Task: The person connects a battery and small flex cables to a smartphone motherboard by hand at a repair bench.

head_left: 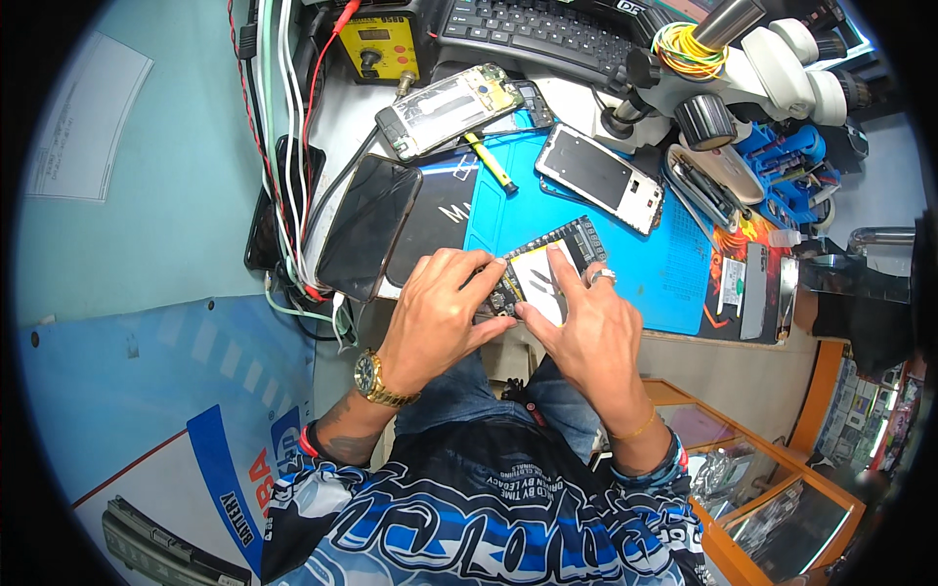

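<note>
An opened phone (pixel 583 241) is between my two hands at the near edge of the blue mat. Its dark frame shows bare circuitry, and a white flat block with dark marks, which looks like its battery (pixel 533 276), fills the middle. My left hand (pixel 435 305), with a gold watch at the wrist, grips the left end between fingers and thumb. On the right side, my right hand (pixel 594 317), wearing a ring, has its thumb and index finger on the white block and closes on the phone's edge. The phone's underside is hidden.
On the blue mat (pixel 674 283) lie another phone frame (pixel 601 178) and a yellow-handled tool (pixel 490 162). A dark phone (pixel 369 227) and an opened phone back (pixel 449 109) are at left. Behind stand a yellow bench unit (pixel 376 51), a keyboard (pixel 537 37) and a microscope (pixel 752 73); cables (pixel 290 146) hang left.
</note>
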Demonstrator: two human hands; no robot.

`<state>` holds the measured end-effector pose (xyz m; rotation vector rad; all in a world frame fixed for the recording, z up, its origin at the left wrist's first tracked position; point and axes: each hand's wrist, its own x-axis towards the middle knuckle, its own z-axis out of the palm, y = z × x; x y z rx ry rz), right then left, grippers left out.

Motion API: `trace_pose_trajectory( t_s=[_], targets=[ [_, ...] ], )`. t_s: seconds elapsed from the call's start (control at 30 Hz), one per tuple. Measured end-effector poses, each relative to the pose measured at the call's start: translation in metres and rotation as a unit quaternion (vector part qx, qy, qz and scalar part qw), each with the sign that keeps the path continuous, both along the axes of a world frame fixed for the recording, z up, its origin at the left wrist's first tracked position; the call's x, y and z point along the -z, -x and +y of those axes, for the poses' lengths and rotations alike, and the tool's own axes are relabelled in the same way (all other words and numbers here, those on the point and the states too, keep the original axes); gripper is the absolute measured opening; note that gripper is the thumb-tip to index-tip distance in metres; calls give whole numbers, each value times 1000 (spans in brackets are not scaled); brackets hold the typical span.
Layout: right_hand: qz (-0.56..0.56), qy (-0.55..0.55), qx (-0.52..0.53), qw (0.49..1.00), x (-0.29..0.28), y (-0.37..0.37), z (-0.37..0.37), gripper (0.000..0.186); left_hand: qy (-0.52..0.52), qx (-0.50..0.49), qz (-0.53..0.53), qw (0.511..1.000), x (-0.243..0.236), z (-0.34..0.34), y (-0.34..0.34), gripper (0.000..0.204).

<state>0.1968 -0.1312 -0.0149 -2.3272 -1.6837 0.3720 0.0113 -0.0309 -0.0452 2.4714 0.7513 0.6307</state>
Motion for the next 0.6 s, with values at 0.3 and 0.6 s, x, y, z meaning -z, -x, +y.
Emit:
trace_pose_trajectory(
  t_s=[0.3,0.6],
  targets=[
    [1,1,-6,1000,-3,-1,1,74,3,-3,-15,1000,1,2,0,70],
    [-4,-4,-11,1000,-2,-2,0,73,-11,15,33,999,-4,2,-1,72]
  ],
)
